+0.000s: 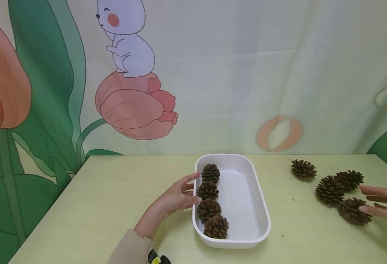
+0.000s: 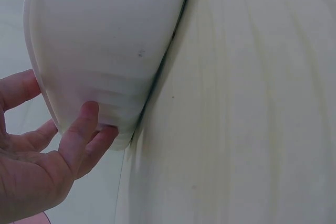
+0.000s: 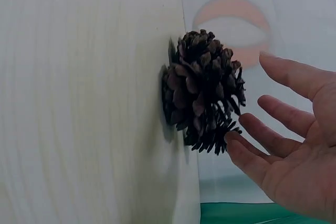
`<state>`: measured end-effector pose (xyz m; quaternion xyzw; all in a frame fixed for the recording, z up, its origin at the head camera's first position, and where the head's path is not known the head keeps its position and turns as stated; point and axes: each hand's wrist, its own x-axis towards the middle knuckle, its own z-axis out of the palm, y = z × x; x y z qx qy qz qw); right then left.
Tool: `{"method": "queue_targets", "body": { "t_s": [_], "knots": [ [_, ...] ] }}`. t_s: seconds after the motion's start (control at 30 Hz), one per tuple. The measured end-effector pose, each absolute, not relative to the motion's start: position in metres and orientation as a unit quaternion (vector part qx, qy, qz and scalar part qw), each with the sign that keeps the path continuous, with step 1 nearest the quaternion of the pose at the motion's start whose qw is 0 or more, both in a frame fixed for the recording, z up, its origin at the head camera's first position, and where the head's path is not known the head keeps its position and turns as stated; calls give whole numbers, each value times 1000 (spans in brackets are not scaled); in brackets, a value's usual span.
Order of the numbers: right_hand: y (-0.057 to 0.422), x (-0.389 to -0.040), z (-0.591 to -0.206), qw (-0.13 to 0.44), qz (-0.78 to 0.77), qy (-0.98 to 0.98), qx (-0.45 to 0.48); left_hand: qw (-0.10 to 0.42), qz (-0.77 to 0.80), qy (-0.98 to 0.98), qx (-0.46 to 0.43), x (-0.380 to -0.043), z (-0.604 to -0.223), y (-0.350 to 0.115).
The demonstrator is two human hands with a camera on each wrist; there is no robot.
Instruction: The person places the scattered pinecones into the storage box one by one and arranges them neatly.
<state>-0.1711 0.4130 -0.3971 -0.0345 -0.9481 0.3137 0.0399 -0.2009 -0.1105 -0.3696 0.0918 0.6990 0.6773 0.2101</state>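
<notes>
Two bare hands at a pale, wood-grained tabletop [image 1: 81,220]. The left hand [image 1: 176,196] pinches the long wall of a white, oblong, round-cornered tray [image 1: 246,205], thumb and index fingertip over the rim, other fingers at the outer face; the hold presumably keeps the tray from sliding. Four brown, rounded, woody pinecones [image 1: 209,209] form a row inside, just beyond the left fingertips; ranging them along the gripped wall seems a deliberate, space-saving arrangement. The right hand [image 1: 386,203] has its fingers spread wide beside a brown, squat, scaly cone [image 1: 354,211], thumb at its edge; whether they touch cannot be told. Such a spread suits a bulky, irregular object. Beyond the right fingertips lie three further brown, woody specimens [image 1: 329,190], two close together and one apart. The tray is smooth, probably plastic; the flared, overlapping scales look stiff and rough, offering ready purchase.
</notes>
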Motion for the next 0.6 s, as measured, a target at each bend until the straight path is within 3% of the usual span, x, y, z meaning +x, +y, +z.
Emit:
{"method": "queue_targets", "body": {
  "t_s": [0.33, 0.6],
  "knots": [
    [450, -197, -433, -36, 268, -962, -43, 211, 676, 700, 90, -201, -370, -110],
    [426, -190, -402, -98, 237, -965, -47, 210, 671, 705, 88, -201, -369, -110]
  ]
}}
